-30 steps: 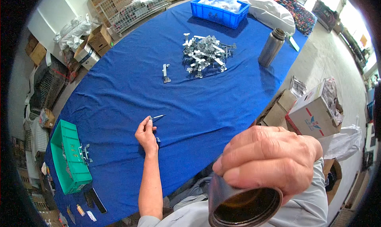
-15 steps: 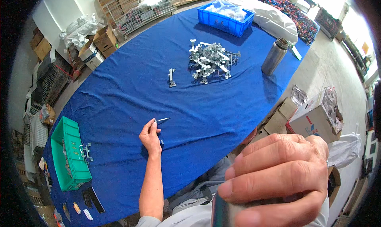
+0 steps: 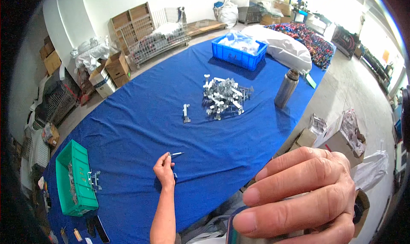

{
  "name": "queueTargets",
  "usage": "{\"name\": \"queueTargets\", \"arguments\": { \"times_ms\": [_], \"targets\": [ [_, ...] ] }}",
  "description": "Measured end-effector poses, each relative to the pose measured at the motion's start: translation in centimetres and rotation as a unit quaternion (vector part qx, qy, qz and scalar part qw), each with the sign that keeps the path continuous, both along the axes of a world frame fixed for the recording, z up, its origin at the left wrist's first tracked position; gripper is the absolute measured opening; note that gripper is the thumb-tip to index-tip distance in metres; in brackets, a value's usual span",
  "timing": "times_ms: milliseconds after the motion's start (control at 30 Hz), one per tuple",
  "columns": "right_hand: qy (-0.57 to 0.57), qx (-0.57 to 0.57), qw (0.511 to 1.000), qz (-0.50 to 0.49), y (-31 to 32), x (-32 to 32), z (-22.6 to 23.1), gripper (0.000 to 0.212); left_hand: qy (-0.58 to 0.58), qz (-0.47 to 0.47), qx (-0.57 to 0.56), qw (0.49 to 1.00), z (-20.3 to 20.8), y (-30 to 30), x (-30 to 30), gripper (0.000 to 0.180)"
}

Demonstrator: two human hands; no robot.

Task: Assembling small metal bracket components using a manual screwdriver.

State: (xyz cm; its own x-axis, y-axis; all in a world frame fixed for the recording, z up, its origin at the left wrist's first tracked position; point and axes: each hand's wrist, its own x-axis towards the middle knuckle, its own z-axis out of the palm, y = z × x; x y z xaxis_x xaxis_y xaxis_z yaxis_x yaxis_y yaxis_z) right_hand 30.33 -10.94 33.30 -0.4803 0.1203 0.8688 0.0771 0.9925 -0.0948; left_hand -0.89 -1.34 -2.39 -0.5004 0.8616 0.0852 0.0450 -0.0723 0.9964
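My left hand (image 3: 164,169) rests on the blue cloth, fingers pinched around a slim pen-like tool (image 3: 177,153) whose thin tip points right. A small shiny piece lies under that hand, mostly hidden. Very close to the camera, my right hand (image 3: 303,192) is wrapped over a grey metallic, rounded object (image 3: 234,227); only its edge shows, so its kind is unclear. Beyond my left hand lies a single metal bracket (image 3: 186,113), left of a pile of similar metal brackets (image 3: 225,96).
A green bin (image 3: 84,180) stands at the left, with a metal bracket beside it. Farther back are a blue crate (image 3: 239,55) holding plastic bags and an uncapped steel flask (image 3: 287,89). Blue cloth (image 3: 128,128) covers the table. Cartons (image 3: 341,135) stand on the floor at right.
The view has tilted up, so the table things sit lower in the picture. My left hand keeps its pinch on the tool, and my right hand still grips the metallic object.
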Motion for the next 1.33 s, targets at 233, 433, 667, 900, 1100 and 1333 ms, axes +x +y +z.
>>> {"name": "queueTargets", "arguments": {
  "times_ms": [233, 433, 667, 900, 1100, 1333],
  "targets": [
    [-0.048, 0.025, 0.994, -0.091, -3.6, 1.7, 3.5, 0.024, -0.006, -0.034, -0.021, 0.999, 1.7, 1.1, 2.2, 0.018],
    [-0.015, 0.054, 0.989, -0.137, -5.2, 1.1, 4.2, 0.015, 0.001, -0.041, 0.015, 0.999, 3.0, -0.3, 1.8, 0.017],
    [0.015, 0.037, 0.989, -0.144, -4.4, 1.7, 3.2, 0.007, -0.005, -0.029, -0.017, 0.999, 0.7, 0.2, 1.5, 0.019],
    [-0.043, -0.036, 0.996, -0.077, 0.6, 5.3, -1.6, 0.016, 0.001, -0.025, 0.022, 0.999, -0.1, 1.0, 0.3, 0.026],
    [0.0, -0.31, 0.878, -0.364, 4.5, 12.5, -11.7, 0.083, 0.056, -0.018, 0.002, 0.998, 1.5, 2.3, 0.1, 0.027],
    [-0.004, -0.411, 0.741, -0.53, 13.4, 21.3, -28.8, 0.073, 0.155, 0.007, 0.011, 0.988, 0.2, 5.6, -1.7, 0.029]
  ]
}}
